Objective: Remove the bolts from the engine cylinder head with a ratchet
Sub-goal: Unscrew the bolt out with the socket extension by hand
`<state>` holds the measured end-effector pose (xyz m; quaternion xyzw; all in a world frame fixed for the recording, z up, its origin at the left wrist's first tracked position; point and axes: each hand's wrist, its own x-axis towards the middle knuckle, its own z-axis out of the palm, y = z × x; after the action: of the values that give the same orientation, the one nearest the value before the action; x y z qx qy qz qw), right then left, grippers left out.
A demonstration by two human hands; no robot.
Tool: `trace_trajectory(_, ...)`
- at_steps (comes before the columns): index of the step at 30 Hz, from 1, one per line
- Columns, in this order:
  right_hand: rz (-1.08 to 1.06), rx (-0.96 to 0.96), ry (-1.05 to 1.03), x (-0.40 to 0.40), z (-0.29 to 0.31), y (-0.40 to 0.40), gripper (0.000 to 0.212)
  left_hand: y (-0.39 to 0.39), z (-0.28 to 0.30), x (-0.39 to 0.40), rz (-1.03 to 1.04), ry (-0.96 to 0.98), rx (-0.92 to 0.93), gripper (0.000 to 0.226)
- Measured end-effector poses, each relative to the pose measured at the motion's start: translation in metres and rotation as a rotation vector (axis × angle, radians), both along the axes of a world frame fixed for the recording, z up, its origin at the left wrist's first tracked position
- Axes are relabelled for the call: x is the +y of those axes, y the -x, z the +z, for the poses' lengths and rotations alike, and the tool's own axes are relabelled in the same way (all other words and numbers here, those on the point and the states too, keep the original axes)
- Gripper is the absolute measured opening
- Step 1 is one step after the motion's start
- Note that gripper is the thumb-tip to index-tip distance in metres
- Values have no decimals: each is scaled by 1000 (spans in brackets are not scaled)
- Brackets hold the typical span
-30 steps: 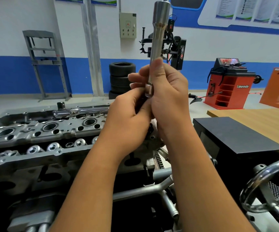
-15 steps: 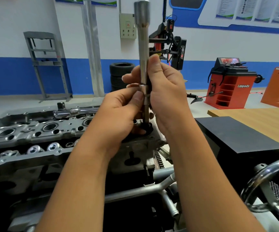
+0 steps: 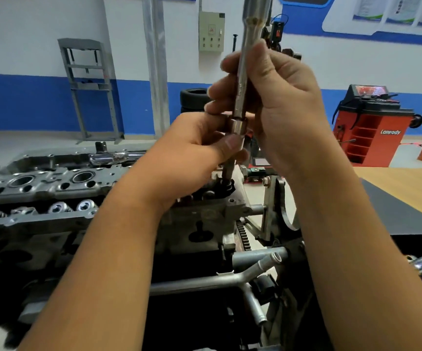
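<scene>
From the head camera, my right hand (image 3: pixel 278 102) is wrapped round the long extension bar (image 3: pixel 246 59), and my left hand (image 3: pixel 194 158) pinches the socket (image 3: pixel 237 127) just below my right fingers. A second ago I held the bar up well clear of the cylinder head (image 3: pixel 52 183); now its lower end has come down under my left thumb onto what looks like a bolt (image 3: pixel 226 184), though my hand hides the seat. If it is seated, the ratchet (image 3: pixel 113 157), lying beyond my left knuckles, goes on next.
</scene>
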<state>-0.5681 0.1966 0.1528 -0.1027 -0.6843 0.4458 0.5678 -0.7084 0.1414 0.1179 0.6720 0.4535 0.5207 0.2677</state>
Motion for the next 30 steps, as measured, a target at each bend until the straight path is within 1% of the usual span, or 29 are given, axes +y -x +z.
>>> trace_trajectory(3,3,56,85,0,-4,6,28,-4,-2,4,36,-34,-37,15)
trace_trajectory(5,-23,78,99,0,-8,9,24,-4,-7,6,60,-76,-76,26)
trace_trajectory(7,-34,92,85,1,-10,12,22,-2,-10,7,57,-91,-99,30)
trace_trajectory(10,-13,75,39,2,-9,14,25,2,-14,8,-48,-59,-192,21)
trace_trajectory(12,21,64,44,3,-7,12,27,3,-16,9,-69,-63,-230,16)
trace_trajectory(14,38,64,70,4,-6,10,27,1,-16,9,-27,-94,-226,15)
trace_trajectory(15,34,77,82,4,-6,10,24,0,-16,10,4,-113,-215,20)
trace_trajectory(17,-6,131,82,3,-6,12,16,0,-18,12,99,-160,-180,38)
trace_trajectory(18,-31,159,71,2,-6,13,14,1,-18,12,133,-178,-168,41)
trace_trajectory(19,-49,178,56,2,-7,15,13,1,-19,12,127,-179,-166,39)
trace_trajectory(22,-73,173,13,4,-7,19,15,0,-19,12,-27,-109,-219,21)
trace_trajectory(23,-75,168,13,4,-6,20,17,1,-19,11,-47,-97,-233,19)
trace_trajectory(27,-11,194,79,-1,-6,23,14,-1,-17,10,55,-175,-191,16)
trace_trajectory(29,-32,217,66,-4,-7,26,12,-2,-19,10,125,-225,-173,28)
trace_trajectory(30,-56,231,47,-5,-8,28,12,-2,-19,9,129,-234,-169,29)
